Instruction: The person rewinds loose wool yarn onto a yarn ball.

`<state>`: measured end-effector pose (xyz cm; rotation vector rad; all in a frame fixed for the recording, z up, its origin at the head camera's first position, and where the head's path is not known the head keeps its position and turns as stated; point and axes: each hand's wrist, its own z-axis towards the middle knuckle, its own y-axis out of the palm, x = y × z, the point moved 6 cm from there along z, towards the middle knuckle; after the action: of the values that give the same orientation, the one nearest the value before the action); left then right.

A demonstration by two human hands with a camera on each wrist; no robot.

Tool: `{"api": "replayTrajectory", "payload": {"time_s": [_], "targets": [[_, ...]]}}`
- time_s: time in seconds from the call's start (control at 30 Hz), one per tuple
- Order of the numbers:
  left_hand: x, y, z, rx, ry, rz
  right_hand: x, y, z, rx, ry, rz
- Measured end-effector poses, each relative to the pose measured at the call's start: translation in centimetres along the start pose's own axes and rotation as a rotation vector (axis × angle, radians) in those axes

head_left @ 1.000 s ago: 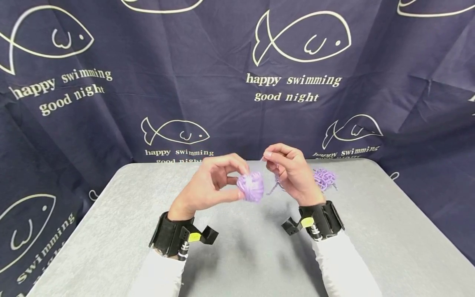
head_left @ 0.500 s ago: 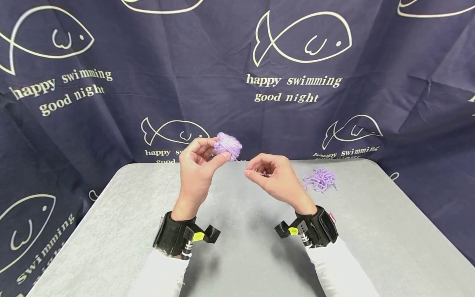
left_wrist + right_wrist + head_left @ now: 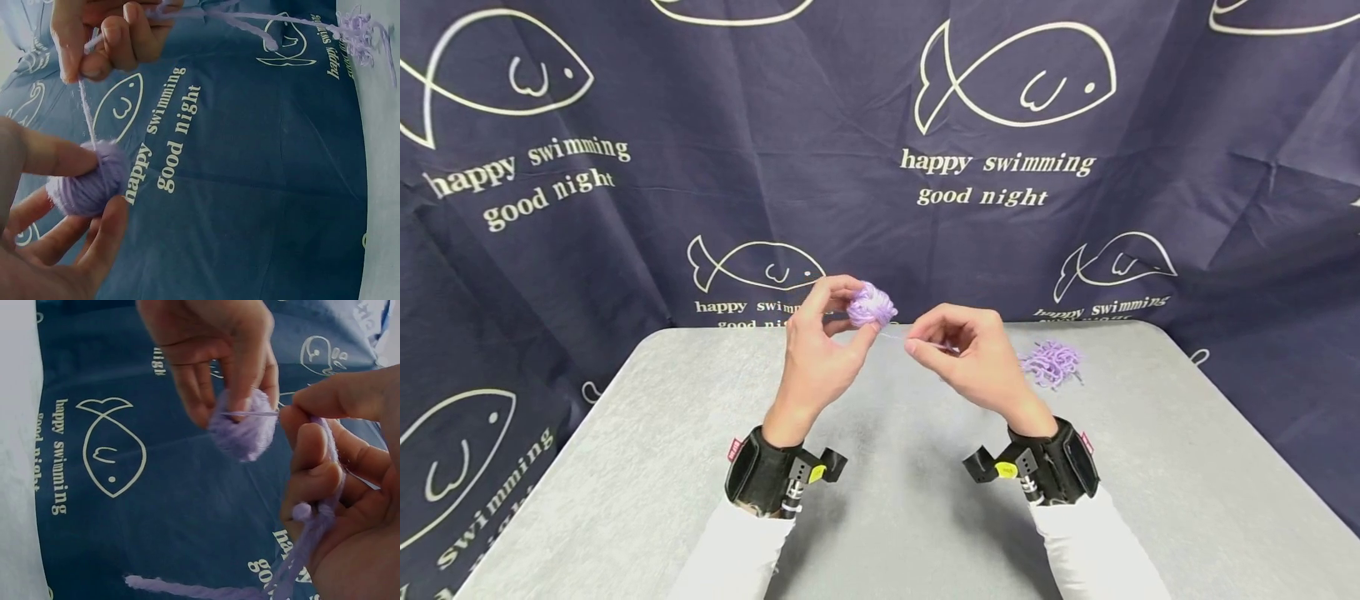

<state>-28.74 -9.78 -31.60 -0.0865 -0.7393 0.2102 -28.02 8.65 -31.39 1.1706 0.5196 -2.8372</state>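
A small ball of lilac yarn (image 3: 872, 306) is held between the thumb and fingers of my left hand (image 3: 823, 350), above the far part of the table. From the ball a taut yarn strand (image 3: 87, 112) runs across to my right hand (image 3: 970, 354), which pinches it between thumb and forefinger. More of the strand passes through the right hand's curled fingers, and a loose yarn end (image 3: 181, 587) hangs below them in the right wrist view. In the left wrist view the yarn leads on to a tangled lilac heap (image 3: 356, 34).
The loose heap of lilac yarn (image 3: 1052, 363) lies on the grey table (image 3: 1150, 467) behind and right of my right hand. A dark blue curtain (image 3: 865, 200) with fish prints hangs along the table's far edge. Black cuffs with small mounts sit on both wrists.
The ball and left hand have risen and shifted left from a second ago, then slightly right since half a second ago. The right hand moved a little left and still pinches the strand.
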Motion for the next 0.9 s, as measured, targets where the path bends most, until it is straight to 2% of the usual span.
{"api": "replayTrajectory", "payload": {"time_s": [0.2,0.37,0.5,0.6,0.7,0.8,0.9], "targets": [[-0.2,0.7,-0.1,-0.114,-0.016,-0.026,0.1,-1.5,0.2,0.115,-0.017,0.041],[-0.1,1.4,-0.4,-0.227,-0.038,-0.073,0.4,-2.6,0.2,0.218,0.028,0.075],[0.0,1.8,-0.6,-0.317,-0.076,-0.123,0.5,-3.1,0.2,0.255,0.055,0.080],[0.2,2.2,-0.8,-0.402,-0.105,-0.223,0.5,-3.2,0.2,0.251,0.056,0.080],[0.7,2.4,-0.9,-0.474,-0.109,-0.366,0.4,-3.2,0.2,0.240,0.050,0.083],[1.3,2.3,-0.9,-0.509,-0.079,-0.503,0.4,-3.1,0.2,0.228,0.040,0.094],[1.6,2.1,-0.8,-0.509,-0.068,-0.620,0.5,-2.9,0.2,0.210,0.036,0.110]]}}
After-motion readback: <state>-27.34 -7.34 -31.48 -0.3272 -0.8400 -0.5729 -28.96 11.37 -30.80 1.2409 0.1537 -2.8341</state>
